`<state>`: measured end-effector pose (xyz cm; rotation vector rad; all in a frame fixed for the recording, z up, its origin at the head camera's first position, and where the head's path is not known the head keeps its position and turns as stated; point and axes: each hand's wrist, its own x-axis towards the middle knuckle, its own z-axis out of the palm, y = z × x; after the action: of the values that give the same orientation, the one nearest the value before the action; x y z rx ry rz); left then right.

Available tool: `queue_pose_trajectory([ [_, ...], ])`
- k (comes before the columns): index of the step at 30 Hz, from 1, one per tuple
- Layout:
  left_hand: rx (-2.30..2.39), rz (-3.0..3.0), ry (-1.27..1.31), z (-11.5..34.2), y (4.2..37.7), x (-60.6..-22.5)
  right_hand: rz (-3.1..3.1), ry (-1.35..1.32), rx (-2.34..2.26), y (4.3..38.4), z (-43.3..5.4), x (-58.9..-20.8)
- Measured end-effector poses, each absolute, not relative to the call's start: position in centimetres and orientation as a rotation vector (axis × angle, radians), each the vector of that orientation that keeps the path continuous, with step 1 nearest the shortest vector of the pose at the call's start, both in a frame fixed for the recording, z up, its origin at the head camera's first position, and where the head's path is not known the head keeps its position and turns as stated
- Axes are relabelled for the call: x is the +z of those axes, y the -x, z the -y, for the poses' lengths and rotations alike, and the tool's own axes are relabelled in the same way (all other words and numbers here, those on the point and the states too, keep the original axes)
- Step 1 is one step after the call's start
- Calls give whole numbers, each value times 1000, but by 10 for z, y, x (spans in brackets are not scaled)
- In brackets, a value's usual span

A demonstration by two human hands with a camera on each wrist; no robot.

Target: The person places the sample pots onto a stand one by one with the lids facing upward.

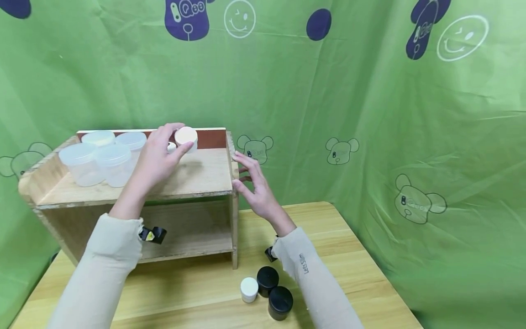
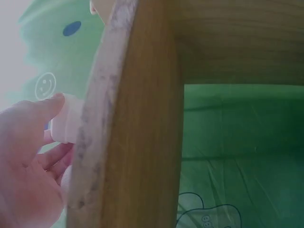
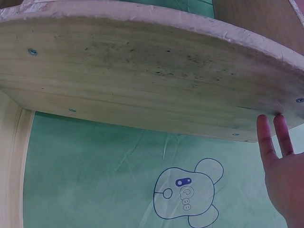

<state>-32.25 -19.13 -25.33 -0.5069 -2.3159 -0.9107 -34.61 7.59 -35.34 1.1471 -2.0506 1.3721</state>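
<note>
My left hand [image 1: 158,153] pinches a small white lidded jar [image 1: 186,137] between thumb and fingers, close over the top board of a wooden shelf [image 1: 205,176]. In the left wrist view the same jar [image 2: 66,118] shows at the fingertips, partly hidden by the shelf's edge. Another white jar [image 1: 171,147] peeks out behind the hand. My right hand [image 1: 259,189] is at the shelf's right side panel [image 1: 235,169], fingers extended. The right wrist view has its fingertips [image 3: 262,119] against the wood. Several translucent lidded tubs [image 1: 113,160] stand grouped at the top board's left end.
On the wooden table [image 1: 197,297], in front of the shelf's right side, stand two black lidded jars [image 1: 281,302] and a white jar [image 1: 249,289]. A green printed curtain [image 1: 370,114] hangs behind and to the right. The shelf has a lower board [image 1: 193,228] under the top one.
</note>
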Motion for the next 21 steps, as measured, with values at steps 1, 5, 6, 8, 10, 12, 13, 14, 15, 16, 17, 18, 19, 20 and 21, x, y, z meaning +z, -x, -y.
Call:
queue_pose_trajectory([
  [1, -902, 2326, 498, 192, 324, -253, 2050, -1148, 1371, 346, -76, -353],
  [5, -884, 2366, 467, 194, 329, -253, 2049, -1148, 1370, 346, -76, -354],
  [6, -879, 2377, 459, 194, 330, -253, 2049, -1148, 1370, 346, -76, -354],
  [8, -872, 2395, 448, 195, 331, -252, 2049, -1147, 1372, 346, -76, -354],
  [10, -856, 2413, 441, 196, 333, -252, 2049, -1146, 1376, 346, -76, -354],
  [12, -831, 2433, 433, 196, 333, -252, 2048, -1144, 1378, 347, -76, -355],
  [13, -814, 2444, 428, 197, 333, -252, 2047, -1144, 1379, 347, -76, -355],
  [14, -796, 2456, 422, 197, 333, -252, 2047, -1144, 1381, 347, -76, -355],
  [15, -775, 2469, 413, 197, 333, -252, 2047, -1145, 1381, 347, -76, -355],
  [16, -754, 2482, 404, 197, 333, -252, 2046, -1144, 1381, 347, -76, -355],
  [17, -730, 2493, 395, 197, 333, -253, 2046, -1145, 1381, 347, -76, -355],
  [18, -710, 2503, 388, 197, 333, -253, 2046, -1145, 1381, 348, -76, -355],
  [19, -696, 2512, 381, 198, 333, -253, 2047, -1146, 1382, 348, -76, -355],
  [20, -684, 2519, 376, 198, 333, -254, 2048, -1147, 1382, 347, -76, -355],
  [21, -673, 2524, 373, 198, 334, -254, 2049, -1146, 1382, 347, -76, -355],
])
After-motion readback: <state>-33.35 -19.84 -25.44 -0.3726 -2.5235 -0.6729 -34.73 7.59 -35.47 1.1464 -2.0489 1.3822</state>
